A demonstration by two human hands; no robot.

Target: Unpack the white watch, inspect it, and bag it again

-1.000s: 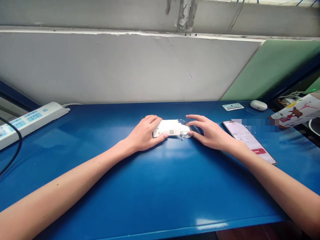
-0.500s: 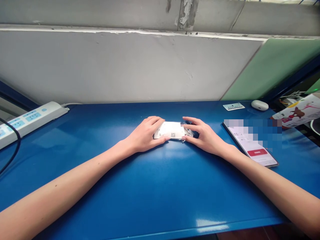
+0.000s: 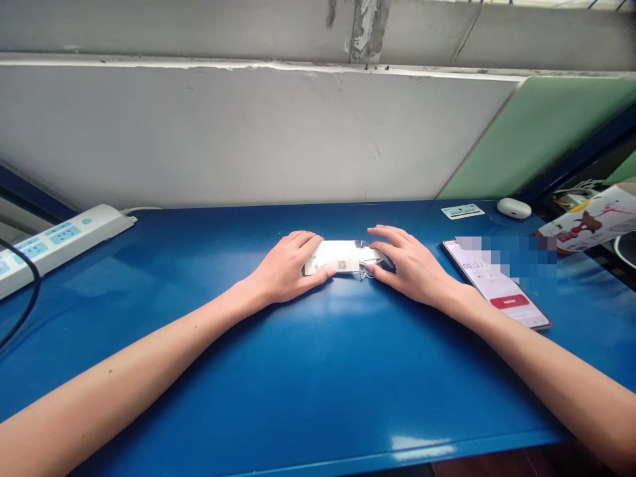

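A small white flat packet (image 3: 332, 257) with a printed square code lies at the middle of the blue table. My left hand (image 3: 289, 268) grips its left end, thumb along the near edge and fingers over the far side. Crinkled clear plastic (image 3: 364, 245) shows at the packet's right end. Beyond it a narrow whitish piece (image 3: 370, 256) runs under my right hand (image 3: 410, 265), whose thumb and a finger close on it while the index finger stretches out. Something dark (image 3: 387, 264) sits beneath that palm; its kind is hidden.
On the right lie a phone (image 3: 497, 285) showing a running timer, a small card (image 3: 462, 211) and a white earbud case (image 3: 514, 208). A printed carton (image 3: 591, 222) stands at the right edge. A white power strip (image 3: 64, 242) and a black cable (image 3: 34, 291) are on the left.
My right hand has shifted slightly right, away from the packet, and more of the whitish piece and plastic shows between them. My left hand keeps its grip.
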